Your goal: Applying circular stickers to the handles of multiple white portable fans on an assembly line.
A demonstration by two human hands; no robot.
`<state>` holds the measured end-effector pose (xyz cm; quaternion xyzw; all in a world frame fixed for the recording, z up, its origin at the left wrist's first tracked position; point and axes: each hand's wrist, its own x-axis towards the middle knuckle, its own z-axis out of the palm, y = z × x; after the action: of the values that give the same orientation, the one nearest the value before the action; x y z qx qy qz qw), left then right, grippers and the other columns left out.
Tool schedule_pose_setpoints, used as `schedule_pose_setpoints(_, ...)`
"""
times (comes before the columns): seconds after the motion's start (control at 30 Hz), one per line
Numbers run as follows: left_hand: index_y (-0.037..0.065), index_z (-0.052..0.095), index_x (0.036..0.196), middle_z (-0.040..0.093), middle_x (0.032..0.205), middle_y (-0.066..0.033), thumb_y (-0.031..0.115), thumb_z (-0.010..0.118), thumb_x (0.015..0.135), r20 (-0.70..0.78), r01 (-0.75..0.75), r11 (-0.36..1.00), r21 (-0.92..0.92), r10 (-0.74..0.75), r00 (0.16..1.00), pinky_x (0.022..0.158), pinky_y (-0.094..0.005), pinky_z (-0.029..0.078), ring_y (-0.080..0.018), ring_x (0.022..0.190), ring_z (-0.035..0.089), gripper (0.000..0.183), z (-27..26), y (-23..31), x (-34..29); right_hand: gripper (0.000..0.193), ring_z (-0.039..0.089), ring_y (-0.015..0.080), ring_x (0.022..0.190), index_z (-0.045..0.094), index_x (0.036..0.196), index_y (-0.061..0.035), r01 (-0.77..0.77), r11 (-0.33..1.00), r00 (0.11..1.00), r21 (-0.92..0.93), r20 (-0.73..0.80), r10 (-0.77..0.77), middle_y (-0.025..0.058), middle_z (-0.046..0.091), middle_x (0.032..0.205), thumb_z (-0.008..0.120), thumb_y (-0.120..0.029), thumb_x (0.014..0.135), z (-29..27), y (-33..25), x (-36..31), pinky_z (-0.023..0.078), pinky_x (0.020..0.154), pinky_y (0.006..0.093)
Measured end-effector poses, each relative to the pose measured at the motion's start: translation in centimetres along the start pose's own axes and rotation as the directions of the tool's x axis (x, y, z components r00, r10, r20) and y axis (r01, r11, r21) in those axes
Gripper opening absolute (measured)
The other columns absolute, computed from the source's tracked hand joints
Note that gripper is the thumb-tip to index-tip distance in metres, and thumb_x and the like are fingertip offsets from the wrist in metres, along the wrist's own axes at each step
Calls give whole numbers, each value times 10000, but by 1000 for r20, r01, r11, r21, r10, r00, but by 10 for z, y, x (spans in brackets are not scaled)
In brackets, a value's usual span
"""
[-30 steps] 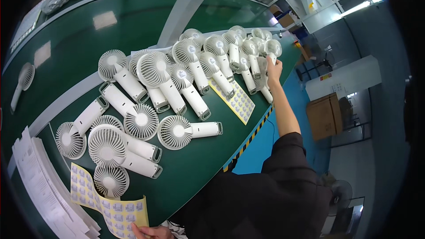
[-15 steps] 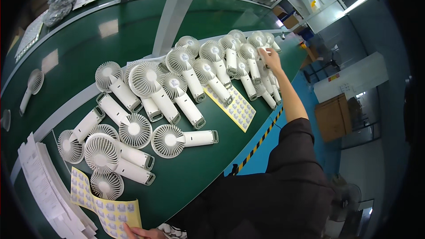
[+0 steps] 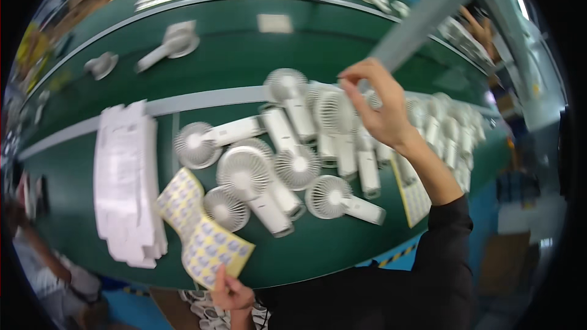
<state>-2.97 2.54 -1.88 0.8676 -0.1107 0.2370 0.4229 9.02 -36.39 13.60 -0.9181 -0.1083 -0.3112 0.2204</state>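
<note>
My left hand (image 3: 231, 292) pinches the lower edge of a yellow sheet of stickers (image 3: 215, 249), which bends upward over the green table's near side. My right hand (image 3: 380, 105) is raised above the pile of fans, thumb and forefinger tips close together. Anything between those tips is blurred and too small to name. Below and left of it lie several white handheld fans, among them one with a round grille (image 3: 246, 174), one pointing right (image 3: 330, 197) and one at the left (image 3: 197, 145). Another yellow sticker sheet (image 3: 417, 198) lies partly under fans near my right forearm.
A stack of white flattened cartons (image 3: 125, 189) lies left of the fans. Beyond a grey rail, a belt carries a fan (image 3: 168, 46) and another fan (image 3: 101, 65). A grey post (image 3: 416, 15) rises at the back right. Another person's arm (image 3: 46, 250) shows at the left edge.
My right hand has come back from the fans at the far right and is now raised, further left. My view has turned left. The left hand still holds the sticker sheet.
</note>
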Motion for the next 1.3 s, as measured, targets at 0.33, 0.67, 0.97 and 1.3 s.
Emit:
schedule_pose_setpoints(0.33, -49, 670, 1034, 687, 890, -240, -72, 535, 828, -65, -52, 998, 18, 53, 996, 696, -379, 529, -362, 752, 672, 248, 0, 6, 15, 499, 680, 326, 816, 548, 1205, 14, -225, 963, 926, 150, 340, 163, 215, 685, 891, 483, -429, 985, 309, 4, 189, 518, 703, 418)
schedule_pose_setpoints(0.67, -25, 656, 1038, 687, 858, -228, -3, 544, 827, -29, 29, 1000, -12, -30, 999, 660, -363, 530, -343, 728, 676, 240, -7, 9, 11, 514, 602, 445, 1057, 485, 1242, 27, -330, 882, 867, -337, 262, 424, 352, 510, 1211, 616, -333, 898, 354, 44, 222, 511, 843, 474)
schedule_pose_setpoints(0.97, -49, 669, 1048, 691, 903, -233, -60, 541, 840, -50, -69, 997, 33, 70, 996, 681, -383, 534, -357, 752, 677, 245, 3, 0, 14, 483, 644, 198, 730, 611, 1058, 60, -764, 405, 636, 502, 481, 604, 118, 642, 889, 825, -223, 732, 221, 94, 179, 526, 606, 336)
schedule_pose_setpoints(1.3, -93, 521, 1277, 557, 1278, -221, 119, 410, 995, -199, 7, 972, -233, -55, 978, 987, -381, 446, -290, 1145, 569, 369, 0, -12, -6, 206, 558, 84, 631, 589, 1045, -33, -550, 424, 790, 720, 282, 545, -1, 589, 768, 646, -197, 932, 6, -13, 44, 465, 540, 227)
